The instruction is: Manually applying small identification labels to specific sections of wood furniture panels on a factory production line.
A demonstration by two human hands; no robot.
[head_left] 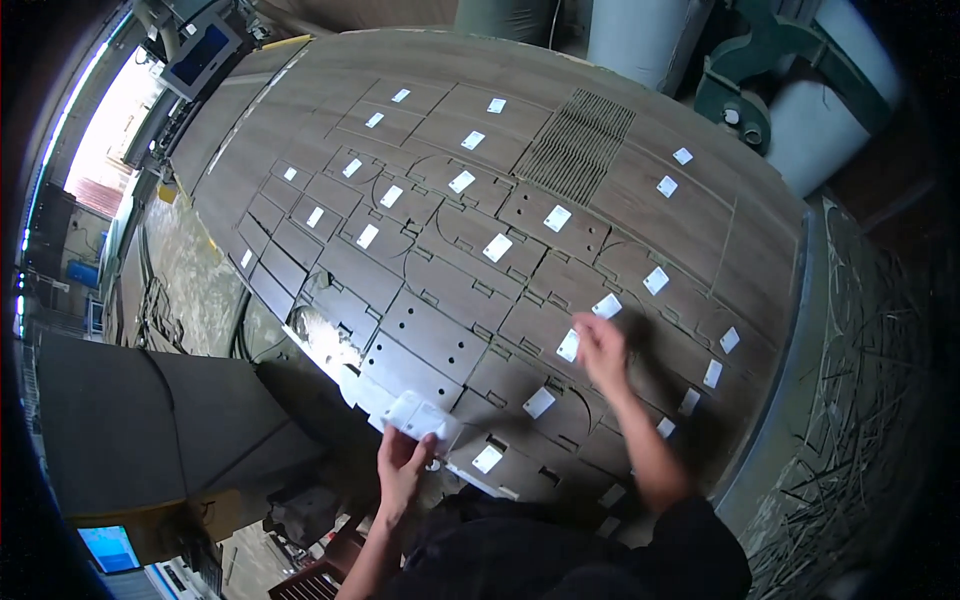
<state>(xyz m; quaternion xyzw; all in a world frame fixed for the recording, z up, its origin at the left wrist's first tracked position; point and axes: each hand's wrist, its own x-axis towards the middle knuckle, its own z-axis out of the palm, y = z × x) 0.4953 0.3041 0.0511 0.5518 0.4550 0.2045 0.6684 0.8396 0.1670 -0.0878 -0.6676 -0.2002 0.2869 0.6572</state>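
My left hand (402, 462) grips a white sheet of labels (418, 412) between thumb and fingers at the near edge of the board. The sheet lies partly over the board's edge. Farther right, my right hand (603, 352) is over the board, its fingers bent together at the corner of a small white label (568, 345). Whether that label is lifted or flat on the board is hard to tell. Another white label (606, 305) lies just beyond the fingertips. Beneath both hands spreads a large brown board (440, 270), cut into rectangular panels, many with one white label.
Slots, curved grooves and round holes mark several panels; a ribbed patch (575, 148) is at the back. A machine with a screen (200, 55) stands far left, a green metal frame (745, 75) far right. Shavings (840, 480) litter the right side. A lit monitor (110, 548) sits lower left.
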